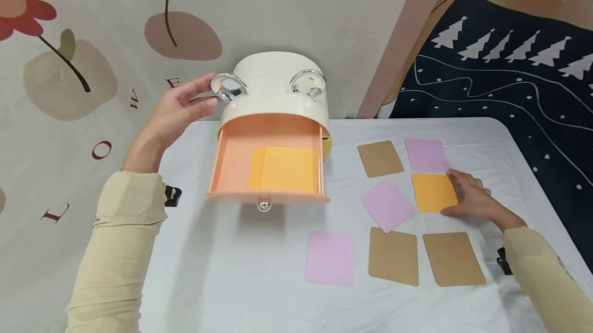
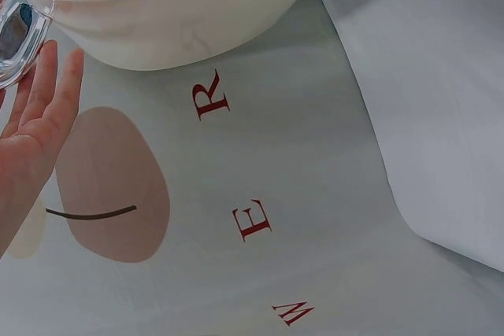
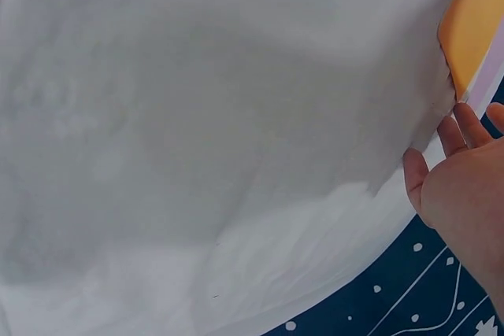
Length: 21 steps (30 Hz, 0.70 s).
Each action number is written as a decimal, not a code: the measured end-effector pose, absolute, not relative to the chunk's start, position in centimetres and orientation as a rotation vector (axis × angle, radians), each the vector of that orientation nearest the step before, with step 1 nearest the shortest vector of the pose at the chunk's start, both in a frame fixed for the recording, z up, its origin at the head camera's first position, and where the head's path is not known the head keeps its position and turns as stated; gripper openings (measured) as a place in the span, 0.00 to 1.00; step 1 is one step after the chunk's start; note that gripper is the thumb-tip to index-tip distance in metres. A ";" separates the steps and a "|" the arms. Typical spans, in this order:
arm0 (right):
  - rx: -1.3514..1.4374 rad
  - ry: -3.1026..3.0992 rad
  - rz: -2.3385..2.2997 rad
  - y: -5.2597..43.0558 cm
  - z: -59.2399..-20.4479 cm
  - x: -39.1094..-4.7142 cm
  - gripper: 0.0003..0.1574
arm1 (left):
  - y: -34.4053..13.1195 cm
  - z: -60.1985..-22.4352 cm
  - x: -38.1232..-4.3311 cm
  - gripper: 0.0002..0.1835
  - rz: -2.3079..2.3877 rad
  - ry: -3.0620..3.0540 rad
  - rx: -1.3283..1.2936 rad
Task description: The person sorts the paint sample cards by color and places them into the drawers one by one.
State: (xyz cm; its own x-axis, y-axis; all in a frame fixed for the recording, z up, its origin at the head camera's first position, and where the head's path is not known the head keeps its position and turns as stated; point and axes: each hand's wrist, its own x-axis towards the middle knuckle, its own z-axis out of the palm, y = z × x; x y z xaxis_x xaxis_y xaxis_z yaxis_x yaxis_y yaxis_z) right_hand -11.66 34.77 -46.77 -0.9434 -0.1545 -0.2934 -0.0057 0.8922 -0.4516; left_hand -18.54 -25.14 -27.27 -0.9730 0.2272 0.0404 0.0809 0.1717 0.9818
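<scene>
My left hand (image 1: 182, 104) is beside the box's left silver ring (image 1: 228, 87), its fingers fairly straight with the fingertips at the ring's outer edge. The box (image 1: 278, 81) is cream and rounded, and its peach drawer (image 1: 236, 142) is pulled out, with a clear knob (image 1: 264, 205) on the front. Orange cards (image 1: 289, 168) lie inside the drawer. At the right, my right hand (image 1: 474, 196) spans the right side of an orange card (image 1: 433, 192) on the table, thumb at the near corner and a finger at the far corner. The right wrist view shows fingertips at that card (image 3: 468, 33).
Around the orange card lie purple cards, one behind it (image 1: 426, 155), one left of it (image 1: 388, 205) and one nearer (image 1: 330, 258). Brown cards lie at the back (image 1: 381, 159) and front (image 1: 394, 257). A white cloth (image 1: 241, 281) covers the table; a patterned curtain (image 1: 287, 9) hangs behind.
</scene>
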 end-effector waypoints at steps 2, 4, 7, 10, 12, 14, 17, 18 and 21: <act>-0.122 2.727 -0.650 34.8 -46.7 -11.8 0.76 | -25.1 -27.2 -18.6 0.31 1.924 2.313 0.306; -0.125 2.722 -0.666 34.8 -46.7 -12.0 0.76 | -25.1 -27.2 -18.6 0.31 1.932 2.305 0.303; -0.104 2.712 -0.722 34.9 -46.8 -12.2 0.75 | -25.1 -27.2 -18.5 0.31 1.916 2.319 0.296; -0.058 2.713 -0.776 35.0 -47.0 -12.4 0.72 | -25.1 -27.2 -18.5 0.31 1.911 2.322 0.293; -0.034 2.711 -0.815 35.1 -47.0 -12.5 0.67 | -25.1 -27.2 -18.5 0.31 1.916 2.319 0.294; -0.019 2.705 -0.870 35.1 -46.9 -12.7 0.62 | -25.1 -27.2 -18.5 0.31 1.924 2.310 0.293; -0.022 2.663 -0.982 35.2 -46.5 -12.7 0.50 | -25.1 -27.1 -18.5 0.31 1.921 2.310 0.289; -0.019 2.641 -1.020 35.1 -46.3 -12.7 0.46 | -25.1 -27.1 -18.5 0.31 1.918 2.311 0.288; -0.022 2.589 -1.100 35.1 -45.5 -12.7 0.36 | -25.1 -27.1 -18.5 0.31 1.908 2.318 0.285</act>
State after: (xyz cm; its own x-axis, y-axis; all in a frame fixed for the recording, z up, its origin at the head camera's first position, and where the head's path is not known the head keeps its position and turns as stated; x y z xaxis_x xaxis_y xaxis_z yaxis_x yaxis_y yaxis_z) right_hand -12.66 35.13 -45.50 -0.9463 -0.1403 -0.2912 0.1121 0.7025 -0.7028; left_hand -18.50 -25.11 -27.14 -0.9743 0.2241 0.0230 0.0656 0.1847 0.9806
